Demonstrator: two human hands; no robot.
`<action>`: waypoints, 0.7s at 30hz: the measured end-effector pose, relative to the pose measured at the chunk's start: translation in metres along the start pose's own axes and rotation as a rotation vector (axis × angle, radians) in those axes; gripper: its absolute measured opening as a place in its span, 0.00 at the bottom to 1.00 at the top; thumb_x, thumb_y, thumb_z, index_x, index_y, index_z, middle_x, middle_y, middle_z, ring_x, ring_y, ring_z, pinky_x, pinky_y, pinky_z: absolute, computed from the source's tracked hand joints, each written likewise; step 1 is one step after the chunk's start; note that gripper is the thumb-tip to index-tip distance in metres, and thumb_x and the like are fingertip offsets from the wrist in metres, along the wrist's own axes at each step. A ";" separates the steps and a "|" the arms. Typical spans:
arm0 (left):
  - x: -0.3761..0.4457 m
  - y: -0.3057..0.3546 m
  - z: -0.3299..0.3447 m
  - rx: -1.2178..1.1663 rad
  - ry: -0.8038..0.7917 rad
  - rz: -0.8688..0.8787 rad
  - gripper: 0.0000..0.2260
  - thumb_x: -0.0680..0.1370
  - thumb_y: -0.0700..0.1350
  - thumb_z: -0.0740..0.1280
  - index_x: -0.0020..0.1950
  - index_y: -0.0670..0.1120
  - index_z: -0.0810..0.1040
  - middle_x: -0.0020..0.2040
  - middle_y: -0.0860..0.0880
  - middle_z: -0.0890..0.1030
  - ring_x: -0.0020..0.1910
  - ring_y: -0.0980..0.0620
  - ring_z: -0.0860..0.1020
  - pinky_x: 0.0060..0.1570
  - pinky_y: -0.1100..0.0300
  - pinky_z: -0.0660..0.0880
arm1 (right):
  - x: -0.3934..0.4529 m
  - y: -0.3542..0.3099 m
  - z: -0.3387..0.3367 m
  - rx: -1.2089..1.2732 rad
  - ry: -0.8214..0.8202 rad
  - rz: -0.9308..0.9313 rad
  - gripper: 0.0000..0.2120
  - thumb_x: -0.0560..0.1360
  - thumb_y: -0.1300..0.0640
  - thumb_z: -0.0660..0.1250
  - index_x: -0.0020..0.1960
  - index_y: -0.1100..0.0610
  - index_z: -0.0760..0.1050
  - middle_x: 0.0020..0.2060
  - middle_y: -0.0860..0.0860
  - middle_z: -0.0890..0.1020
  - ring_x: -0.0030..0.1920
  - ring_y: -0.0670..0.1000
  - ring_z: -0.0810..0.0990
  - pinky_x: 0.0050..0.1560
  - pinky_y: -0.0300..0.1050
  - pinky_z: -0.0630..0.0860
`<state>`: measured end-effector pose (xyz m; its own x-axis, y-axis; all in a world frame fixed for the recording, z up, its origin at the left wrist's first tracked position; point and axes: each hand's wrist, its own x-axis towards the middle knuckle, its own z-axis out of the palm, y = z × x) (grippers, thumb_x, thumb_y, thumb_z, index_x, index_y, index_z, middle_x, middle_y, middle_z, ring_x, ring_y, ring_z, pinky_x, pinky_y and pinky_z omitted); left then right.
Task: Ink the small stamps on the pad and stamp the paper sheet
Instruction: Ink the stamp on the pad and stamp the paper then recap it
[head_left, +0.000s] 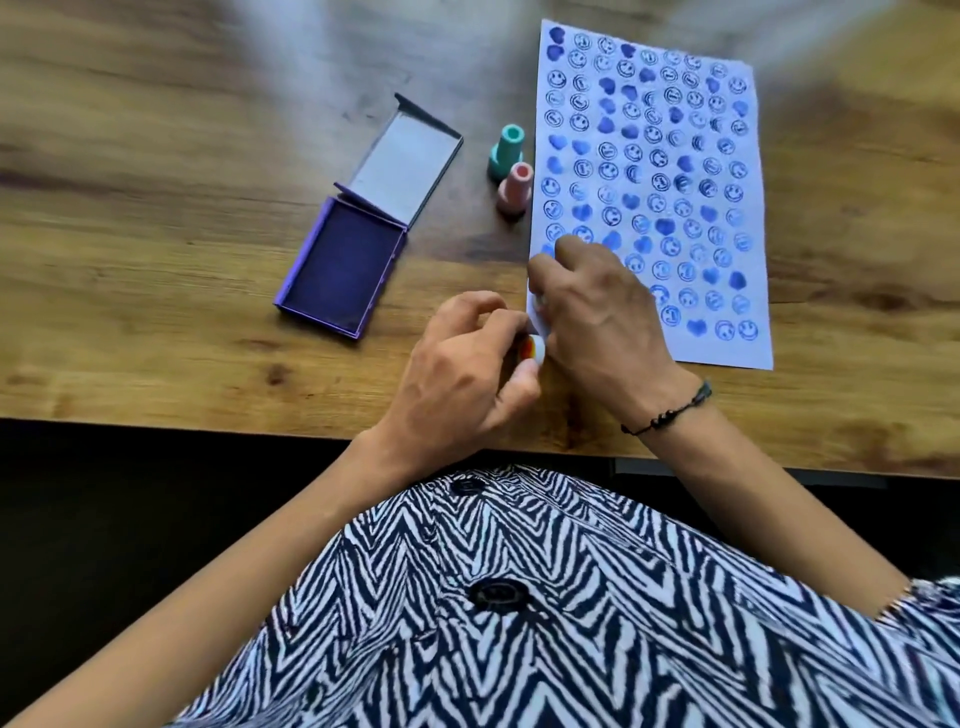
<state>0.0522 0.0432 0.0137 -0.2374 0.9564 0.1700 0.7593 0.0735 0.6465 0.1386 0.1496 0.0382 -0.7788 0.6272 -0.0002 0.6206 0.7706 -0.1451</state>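
The white paper sheet (727, 343) lies on the right of the table, covered with several rows of blue smiley and heart prints. My left hand (462, 379) is closed around a small stamp (534, 350) with a white and orange-red end, just off the sheet's lower left corner. My right hand (597, 312) rests on that corner with its fingers curled, and touches the left hand. What its fingers hold is hidden. The purple ink pad (337, 265) lies open to the left, its lid (405, 161) folded back.
A teal stamp (506, 150) and a pink stamp (514, 189) stand between the ink pad and the sheet. The wooden table's (156, 208) front edge runs just below my wrists. A black cord bracelet is on my right wrist.
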 end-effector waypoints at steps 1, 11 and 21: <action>0.000 0.000 0.000 -0.003 -0.005 -0.004 0.18 0.72 0.48 0.57 0.51 0.37 0.76 0.45 0.37 0.80 0.57 0.39 0.75 0.60 0.56 0.63 | 0.000 0.000 -0.001 -0.001 -0.009 -0.001 0.05 0.69 0.64 0.65 0.43 0.61 0.70 0.41 0.60 0.74 0.44 0.61 0.74 0.31 0.47 0.63; 0.000 0.001 -0.001 -0.002 0.025 0.011 0.17 0.72 0.48 0.57 0.48 0.37 0.75 0.42 0.37 0.80 0.55 0.40 0.74 0.58 0.53 0.65 | -0.002 0.000 -0.002 -0.018 -0.017 0.020 0.04 0.71 0.62 0.63 0.41 0.59 0.68 0.37 0.52 0.63 0.38 0.53 0.62 0.28 0.41 0.53; -0.001 -0.003 0.001 -0.130 -0.018 -0.052 0.21 0.73 0.53 0.53 0.54 0.39 0.73 0.51 0.39 0.79 0.57 0.43 0.71 0.59 0.52 0.68 | -0.017 0.038 -0.043 0.769 0.168 0.335 0.05 0.68 0.63 0.69 0.42 0.55 0.78 0.32 0.52 0.80 0.35 0.45 0.78 0.42 0.43 0.76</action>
<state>0.0512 0.0428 0.0111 -0.2626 0.9573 0.1207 0.6607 0.0872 0.7456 0.1795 0.1733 0.0751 -0.5040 0.8633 -0.0248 0.5338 0.2888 -0.7947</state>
